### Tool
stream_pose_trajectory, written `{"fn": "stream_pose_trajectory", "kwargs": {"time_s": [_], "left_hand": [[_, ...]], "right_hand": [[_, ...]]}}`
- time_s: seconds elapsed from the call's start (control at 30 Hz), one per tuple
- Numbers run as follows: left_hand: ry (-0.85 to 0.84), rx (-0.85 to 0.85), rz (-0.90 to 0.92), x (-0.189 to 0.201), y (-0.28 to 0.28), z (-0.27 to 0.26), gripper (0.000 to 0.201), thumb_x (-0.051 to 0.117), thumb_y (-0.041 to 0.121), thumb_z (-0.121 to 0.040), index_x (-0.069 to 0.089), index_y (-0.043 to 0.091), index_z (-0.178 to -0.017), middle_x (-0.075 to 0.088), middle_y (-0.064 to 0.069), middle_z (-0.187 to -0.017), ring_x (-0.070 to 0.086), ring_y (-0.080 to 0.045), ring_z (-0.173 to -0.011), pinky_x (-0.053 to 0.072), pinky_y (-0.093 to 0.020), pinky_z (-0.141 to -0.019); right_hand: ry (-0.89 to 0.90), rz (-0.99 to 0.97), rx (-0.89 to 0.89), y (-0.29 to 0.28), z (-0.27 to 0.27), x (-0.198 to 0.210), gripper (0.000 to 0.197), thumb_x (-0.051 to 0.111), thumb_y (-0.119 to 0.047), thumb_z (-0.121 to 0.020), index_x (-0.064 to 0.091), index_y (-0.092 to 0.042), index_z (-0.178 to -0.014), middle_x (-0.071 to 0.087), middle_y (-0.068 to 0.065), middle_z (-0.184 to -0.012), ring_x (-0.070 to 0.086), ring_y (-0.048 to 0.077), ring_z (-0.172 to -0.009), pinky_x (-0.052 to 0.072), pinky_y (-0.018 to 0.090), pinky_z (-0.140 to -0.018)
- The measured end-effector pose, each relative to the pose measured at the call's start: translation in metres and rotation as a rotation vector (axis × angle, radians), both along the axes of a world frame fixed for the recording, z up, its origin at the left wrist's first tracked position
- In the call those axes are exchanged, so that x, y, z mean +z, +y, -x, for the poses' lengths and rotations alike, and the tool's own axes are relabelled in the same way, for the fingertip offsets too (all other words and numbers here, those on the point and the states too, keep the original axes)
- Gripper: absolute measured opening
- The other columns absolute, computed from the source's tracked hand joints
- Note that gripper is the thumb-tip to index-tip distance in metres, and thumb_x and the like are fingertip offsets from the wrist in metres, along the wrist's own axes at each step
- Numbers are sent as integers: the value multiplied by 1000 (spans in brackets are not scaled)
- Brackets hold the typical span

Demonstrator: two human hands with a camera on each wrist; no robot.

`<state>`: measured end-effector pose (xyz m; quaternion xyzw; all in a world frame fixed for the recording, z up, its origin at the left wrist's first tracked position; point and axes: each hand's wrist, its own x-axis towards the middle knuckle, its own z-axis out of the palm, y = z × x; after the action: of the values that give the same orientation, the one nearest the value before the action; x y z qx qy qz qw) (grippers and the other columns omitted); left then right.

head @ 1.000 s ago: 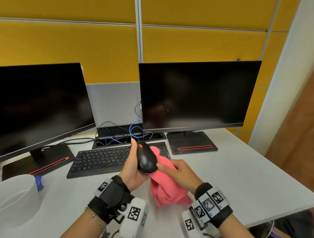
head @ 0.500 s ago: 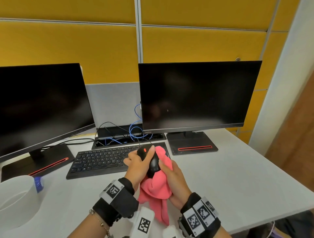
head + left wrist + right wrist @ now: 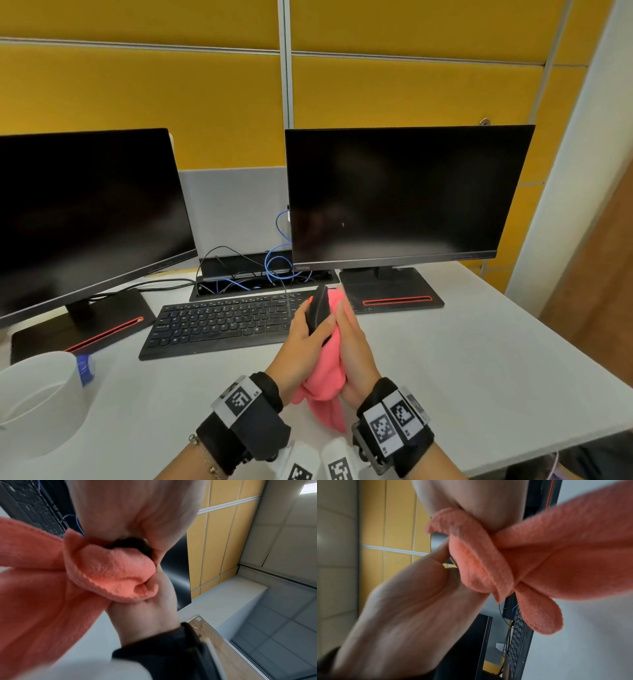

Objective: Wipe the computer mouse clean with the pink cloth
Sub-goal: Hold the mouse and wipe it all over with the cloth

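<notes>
My left hand point(image 3: 301, 339) grips the black computer mouse point(image 3: 317, 310) above the desk, turned on its side, thumb across it. The pink cloth point(image 3: 325, 380) lies between the mouse and my right hand point(image 3: 352, 346), its tail hanging down between my wrists. My right hand's fingers lie long against the cloth, pressing it to the mouse's right side. In the left wrist view a dark bit of mouse point(image 3: 130, 543) shows above the bunched cloth point(image 3: 111, 572). In the right wrist view the cloth point(image 3: 539, 547) comes out pinched under my right thumb.
A black keyboard point(image 3: 219, 322) lies just left of my hands. Two dark monitors point(image 3: 407, 195) point(image 3: 78, 212) stand behind, with red-striped bases and a tangle of cables point(image 3: 260, 274). A white container point(image 3: 37, 404) sits at the front left. The desk point(image 3: 496, 370) ends at the right.
The left hand has rolled the mouse from face-up onto its side. The right hand has slid up with the cloth from below the mouse and now lies flat along it.
</notes>
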<state>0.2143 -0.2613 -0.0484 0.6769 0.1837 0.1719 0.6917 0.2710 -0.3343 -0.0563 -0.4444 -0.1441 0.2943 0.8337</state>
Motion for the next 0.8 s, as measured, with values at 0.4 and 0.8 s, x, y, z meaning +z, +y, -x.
{"fn": "stream_pose_trajectory", "kwargs": {"time_s": [0.4, 0.8], "left_hand": [[-120, 103, 310, 11, 16, -4, 47, 43, 37, -100, 43, 7, -136, 67, -13, -112, 68, -19, -100, 53, -31, -86], [-153, -89, 456, 22, -8, 8, 41, 33, 36, -103, 60, 14, -123, 71, -7, -113, 69, -14, -100, 51, -31, -85]], "right_hand": [[-584, 120, -20, -15, 20, 3, 34, 46, -26, -103, 58, -30, -134, 60, -17, -134, 50, -1, -129, 37, 26, -111], [-779, 222, -34, -19, 1, 16, 38, 43, -26, -104, 50, -35, -140, 53, -22, -139, 45, -7, -130, 34, 18, -111]]}}
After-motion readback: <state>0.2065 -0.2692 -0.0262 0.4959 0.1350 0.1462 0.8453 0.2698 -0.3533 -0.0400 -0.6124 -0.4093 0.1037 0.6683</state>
